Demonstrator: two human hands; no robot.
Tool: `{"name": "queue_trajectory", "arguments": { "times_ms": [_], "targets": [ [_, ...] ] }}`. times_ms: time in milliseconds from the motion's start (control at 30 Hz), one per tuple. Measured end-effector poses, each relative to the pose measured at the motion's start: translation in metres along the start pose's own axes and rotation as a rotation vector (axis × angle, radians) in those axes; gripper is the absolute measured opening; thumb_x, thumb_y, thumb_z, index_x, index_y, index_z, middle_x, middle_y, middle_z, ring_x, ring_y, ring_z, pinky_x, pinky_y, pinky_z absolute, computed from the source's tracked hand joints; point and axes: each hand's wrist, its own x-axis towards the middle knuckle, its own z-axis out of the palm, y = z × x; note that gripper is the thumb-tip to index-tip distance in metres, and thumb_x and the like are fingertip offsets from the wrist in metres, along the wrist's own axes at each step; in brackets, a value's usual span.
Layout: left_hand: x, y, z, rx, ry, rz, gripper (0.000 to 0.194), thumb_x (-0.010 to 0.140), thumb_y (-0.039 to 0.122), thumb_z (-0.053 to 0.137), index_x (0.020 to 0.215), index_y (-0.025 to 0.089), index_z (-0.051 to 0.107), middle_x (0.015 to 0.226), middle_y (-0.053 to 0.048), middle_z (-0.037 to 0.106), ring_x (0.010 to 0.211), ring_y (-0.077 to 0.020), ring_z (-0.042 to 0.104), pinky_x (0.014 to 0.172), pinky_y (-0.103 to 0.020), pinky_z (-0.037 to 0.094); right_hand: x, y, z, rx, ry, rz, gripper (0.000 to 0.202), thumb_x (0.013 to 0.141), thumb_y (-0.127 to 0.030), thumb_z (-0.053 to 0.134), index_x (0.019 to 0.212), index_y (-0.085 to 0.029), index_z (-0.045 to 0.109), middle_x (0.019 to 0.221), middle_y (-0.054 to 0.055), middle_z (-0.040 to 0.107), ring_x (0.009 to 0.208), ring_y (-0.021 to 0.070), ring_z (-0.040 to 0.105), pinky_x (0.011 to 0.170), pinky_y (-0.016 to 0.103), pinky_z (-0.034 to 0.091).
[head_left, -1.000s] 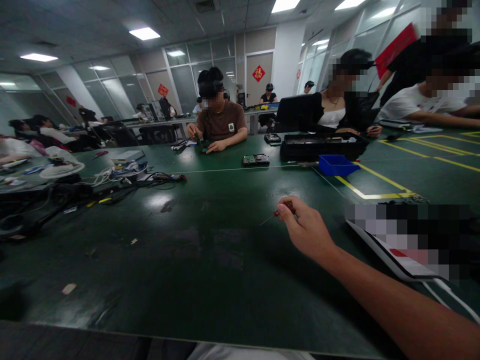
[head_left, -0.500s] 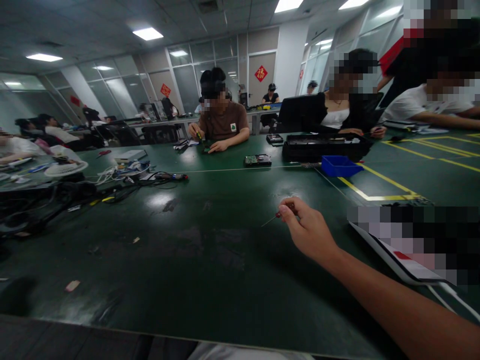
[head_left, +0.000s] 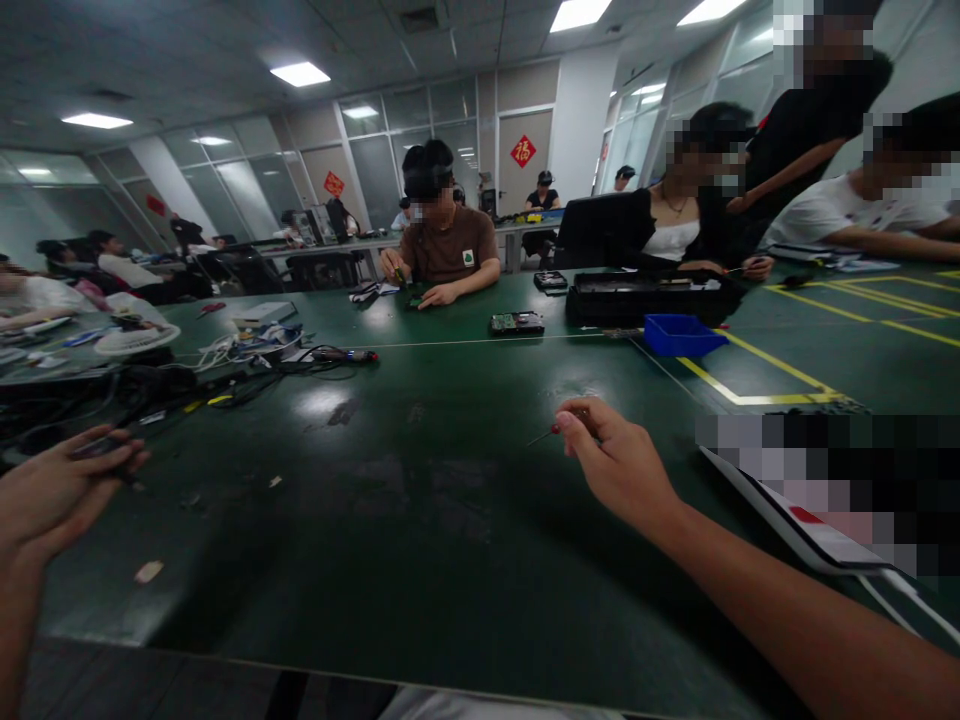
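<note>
Between the thumb and fingers of my right hand (head_left: 611, 450) is a small screwdriver (head_left: 541, 437) with a red part and a thin metal shaft pointing left, above the green table (head_left: 360, 590). My left hand (head_left: 64, 490) is at the left edge of the view, closed on a dark, slim object (head_left: 101, 448) that I cannot make out. The two hands are far apart. A hard drive with a green circuit board (head_left: 516, 322) lies beyond my right hand, near the seam in the table.
A blue bin (head_left: 682, 335) and a long black tray (head_left: 652, 295) stand at the back right. Tangled cables (head_left: 262, 350) lie at the left. A white-edged device (head_left: 795, 515) is beside my right forearm. Across the table sits a person in brown (head_left: 450, 240).
My left hand has come into view from the left, holding the dark object. My right hand has hardly moved and still holds the screwdriver.
</note>
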Motion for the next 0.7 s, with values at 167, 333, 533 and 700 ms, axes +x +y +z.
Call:
{"name": "queue_trajectory", "arguments": {
  "times_ms": [167,333,533,700],
  "targets": [
    [-0.024,-0.002,0.072,-0.023,-0.391,-0.067,0.026,0.092,0.003,0.052,0.104,0.020,0.067,0.103,0.007,0.071,0.098,-0.0082,0.063,0.076,-0.013,0.054,0.000,0.005,0.001,0.041,0.027,0.009,0.027,0.099,-0.040,0.045,0.111,-0.021,0.060,0.079,0.003,0.069,0.071,0.0194,0.067,0.064,0.032,0.048],
    [-0.064,-0.006,0.153,-0.087,-0.722,0.042,0.043,0.074,0.012,0.075,0.115,0.018,0.062,0.109,-0.006,0.068,0.091,-0.0157,0.066,0.080,-0.026,0.057,0.001,0.010,0.004,0.072,0.028,0.015,0.028,0.097,-0.037,0.048,0.117,-0.020,0.059,0.090,0.006,0.072,0.080,0.0210,0.069,0.072,0.035,0.051],
    [-0.129,-0.012,0.233,-0.083,-1.020,0.094,0.043,0.067,0.014,0.080,0.106,0.015,0.061,0.109,-0.009,0.069,0.096,-0.0170,0.064,0.095,-0.035,0.048,0.001,0.001,0.000,0.006,0.070,-0.015,0.027,0.093,-0.046,0.056,0.094,-0.021,0.068,0.076,0.003,0.072,0.068,0.0194,0.066,0.063,0.031,0.048],
    [-0.183,-0.022,0.269,-0.060,-1.139,0.179,0.037,0.069,0.004,0.075,0.103,0.016,0.066,0.107,-0.006,0.069,0.095,-0.0176,0.064,0.094,-0.035,0.049,-0.006,-0.005,-0.006,0.036,0.148,-0.053,0.028,0.091,-0.046,0.060,0.075,-0.023,0.063,0.064,0.001,0.066,0.057,0.0167,0.061,0.055,0.029,0.044]
  ]
}}
